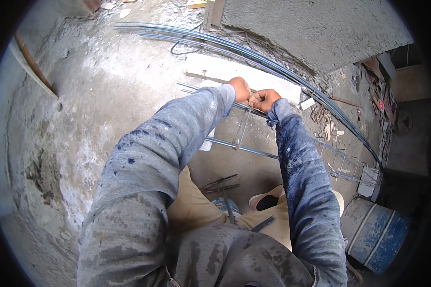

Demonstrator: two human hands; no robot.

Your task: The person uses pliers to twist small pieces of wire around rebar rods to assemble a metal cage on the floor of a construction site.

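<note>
- Working at the top rod (210, 91) of a rebar cage that lies on the concrete floor (105, 86), I have both hands together where a rectangular stirrup (242, 129) meets that rod.
- My left hand (241, 89) is curled into a fist at the joint, fingers closed tight; whether it pinches tie wire or only the rod, I cannot tell from here.
- My right hand (264, 99) sits just beside it, touching, also closed in a fist on the same spot.
- The stirrup hangs down from my hands to the lower rod (244, 148), which runs on to the right toward more stirrups (342, 162) already standing in a row.
- I judge the step to be fixing this stirrup to the top rod; the next move calls for a firm twist with the stirrup kept square.
- Pliers (220, 183) lie on the floor near my knee, and a blue drum (376, 234) stands at the far right.
</note>
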